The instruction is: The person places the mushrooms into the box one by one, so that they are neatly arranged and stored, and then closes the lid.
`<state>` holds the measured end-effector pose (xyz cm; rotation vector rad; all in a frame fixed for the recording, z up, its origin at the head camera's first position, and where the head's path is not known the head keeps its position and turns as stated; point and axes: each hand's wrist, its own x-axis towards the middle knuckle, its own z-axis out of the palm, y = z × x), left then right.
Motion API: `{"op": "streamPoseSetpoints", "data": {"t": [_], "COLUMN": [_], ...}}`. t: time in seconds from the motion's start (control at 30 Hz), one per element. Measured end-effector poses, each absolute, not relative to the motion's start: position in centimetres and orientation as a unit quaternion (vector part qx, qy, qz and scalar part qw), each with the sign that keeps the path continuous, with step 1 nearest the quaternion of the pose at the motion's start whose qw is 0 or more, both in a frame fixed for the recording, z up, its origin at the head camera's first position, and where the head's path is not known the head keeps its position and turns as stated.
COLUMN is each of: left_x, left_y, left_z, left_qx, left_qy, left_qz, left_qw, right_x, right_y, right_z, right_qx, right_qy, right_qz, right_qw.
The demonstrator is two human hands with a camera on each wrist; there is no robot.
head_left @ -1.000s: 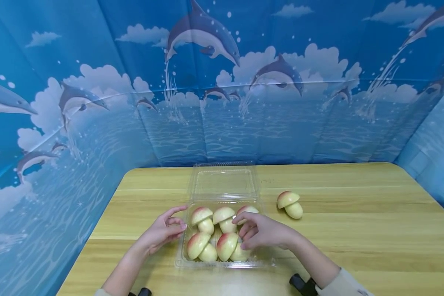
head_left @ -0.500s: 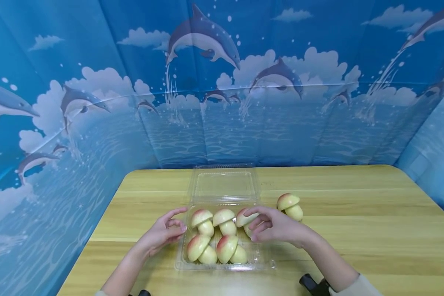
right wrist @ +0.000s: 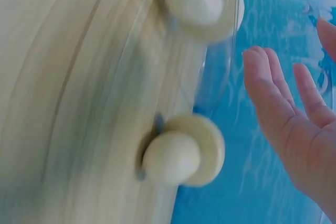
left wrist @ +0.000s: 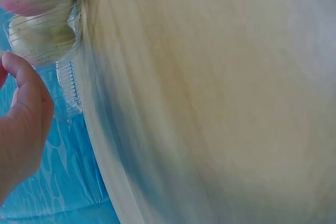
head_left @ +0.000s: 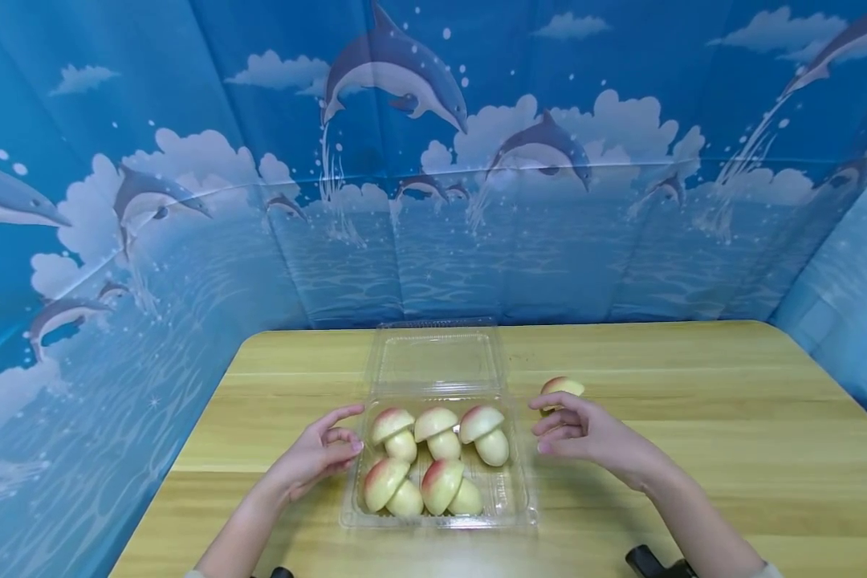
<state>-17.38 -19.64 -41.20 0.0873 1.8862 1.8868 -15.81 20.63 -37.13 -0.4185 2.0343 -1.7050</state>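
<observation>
Fingers [right wrist: 265, 85] of the right hand [head_left: 588, 437] loosely bent, thumb apart, nothing held. Loose mushroom [right wrist: 184, 150] sits on the table [head_left: 708, 417], right of the box [head_left: 526, 486]. Key relation: mushroom lies just beyond the right fingers as the head camera sees it, partly hidden behind them; right wrist view shows a gap, no contact. Right hand much nearer; left hand [head_left: 320, 453] well apart, across the box.

Mushroom is on its side. Cap [head_left: 563, 386] at the far end, stem [right wrist: 170, 158] pointing back toward the right wrist camera, so long axis runs roughly front to back, away from the person. Exact slant can't be told, stem mostly covered in head view.

Box is clear plastic, between the hands. Back row: three mushrooms [head_left: 444, 444], caps far and leftish, stems toward the person. Front row: two mushrooms [head_left: 386, 482], left and middle, leaning more, caps left, stems slanting near-right. Lid [head_left: 437, 361] laid back on the far side.

Left fingers relaxed, gripping nothing, right by the box's left wall; touching or not, can't tell. Dolphin cloth [head_left: 433, 265] behind the table.
</observation>
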Motion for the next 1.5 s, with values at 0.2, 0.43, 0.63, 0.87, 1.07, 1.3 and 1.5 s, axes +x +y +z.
{"op": "streamPoseSetpoints", "data": {"t": [0.2, 0.43, 0.63, 0.87, 1.07, 1.3, 1.5], "left_x": [-17.1, -17.4, -17.4, -17.4, -17.6, -17.6, -17.6], "left_y": [-19.9, -19.8, -19.5, -19.7, -19.6, -19.6, -19.6], "left_z": [-41.3, -41.3, -41.4, -41.4, -41.4, -41.5, -41.5], "left_qx": [0.029, 0.032, 0.034, 0.029, 0.035, 0.035, 0.036], "left_qy": [0.691, 0.705, 0.695, 0.692, 0.690, 0.693, 0.692], "left_qz": [0.683, 0.671, 0.679, 0.684, 0.685, 0.683, 0.684], "left_qw": [0.233, 0.229, 0.233, 0.229, 0.230, 0.230, 0.229], "right_x": [-15.5, -15.7, -16.2, -17.3, -18.4, -19.7, -20.3], "right_y": [22.9, 25.4, 26.8, 27.0, 26.8, 26.6, 26.3], "right_z": [-37.6, -38.2, -39.7, -41.1, -41.2, -41.3, -41.5], "right_qx": [-0.132, -0.103, -0.050, -0.022, -0.020, -0.022, -0.017], "right_qy": [0.741, 0.764, 0.777, 0.795, 0.812, 0.817, 0.817], "right_qz": [-0.625, -0.612, -0.607, -0.590, -0.566, -0.553, -0.549], "right_qw": [0.207, 0.179, 0.158, 0.139, 0.138, 0.164, 0.173]}}
